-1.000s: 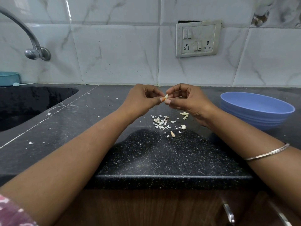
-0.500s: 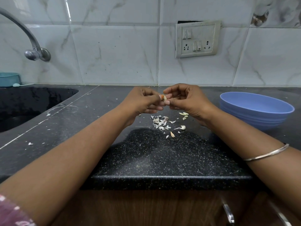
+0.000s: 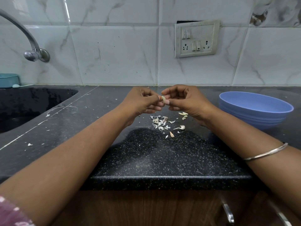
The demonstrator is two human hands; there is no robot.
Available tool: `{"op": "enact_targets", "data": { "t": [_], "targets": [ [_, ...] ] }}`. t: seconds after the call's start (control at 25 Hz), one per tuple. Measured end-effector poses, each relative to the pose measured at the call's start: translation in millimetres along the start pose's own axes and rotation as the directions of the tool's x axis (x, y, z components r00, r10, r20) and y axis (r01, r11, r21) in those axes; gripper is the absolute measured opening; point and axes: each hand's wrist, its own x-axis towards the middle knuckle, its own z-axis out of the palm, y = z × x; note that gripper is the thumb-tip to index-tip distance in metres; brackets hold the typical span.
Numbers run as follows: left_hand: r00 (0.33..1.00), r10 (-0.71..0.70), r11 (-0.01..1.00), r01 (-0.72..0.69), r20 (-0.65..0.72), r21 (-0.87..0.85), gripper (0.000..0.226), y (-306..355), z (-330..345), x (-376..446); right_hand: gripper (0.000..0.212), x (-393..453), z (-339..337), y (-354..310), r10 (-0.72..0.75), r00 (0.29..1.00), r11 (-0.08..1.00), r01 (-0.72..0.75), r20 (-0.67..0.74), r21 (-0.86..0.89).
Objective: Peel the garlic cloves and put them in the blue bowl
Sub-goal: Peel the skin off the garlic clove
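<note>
Above the peel scraps (image 3: 160,122) | my left hand (image 3: 141,101) and right hand (image 3: 187,100) both pinch one pale garlic clove (image 3: 163,99) | blue bowl (image 3: 255,110) right, no readable writing.

Two bare forearms enter from the lower corners of the frame, both uncovered from elbow to wrist.

Left hand (image 3: 141,101): no ring or watch visible. Nails look short, pale pink.

Right hand (image 3: 187,100): no ring visible. Nails short, pale pink on the fingertips (image 3: 167,103) facing the camera.

Right forearm, right side of frame: one thin silver bangle (image 3: 267,152), plain, smooth, round in section, sitting loose around the arm.

Lower left corner: edge of a sleeve (image 3: 9,212), dull maroon-pink fabric with a paler pink print; pattern too cropped to read.
</note>
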Motion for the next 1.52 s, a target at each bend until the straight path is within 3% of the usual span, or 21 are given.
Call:
{"op": "enact_targets", "data": {
  "t": [0.16,0.48,0.96,1.52],
  "targets": [
    [0.999,-0.024,0.996,0.020,-0.039,-0.087,0.011,0.4,-0.8,1.0,0.023,-0.2,0.1,0.4,-0.016,1.000,0.999,0.014,-0.025,-0.050],
    [0.991,-0.110,0.973,0.122,0.070,-0.194,0.031,-1.4,-4.5,-0.9,0.018,1.8,0.0,2.6,-0.087,0.996,0.986,0.083,-0.026,-0.146],
    [0.996,-0.086,0.967,0.092,0.032,-0.239,0.012,0.2,-2.0,-0.8,0.015,2.9,-0.7,5.0,-0.082,0.993,0.993,0.075,-0.085,-0.086],
    [0.999,0.003,0.987,-0.009,-0.041,-0.159,0.010,-1.6,0.0,1.0,0.016,2.9,-2.0,7.8,-0.028,0.996,1.000,0.027,-0.085,-0.006]
  ]
}}
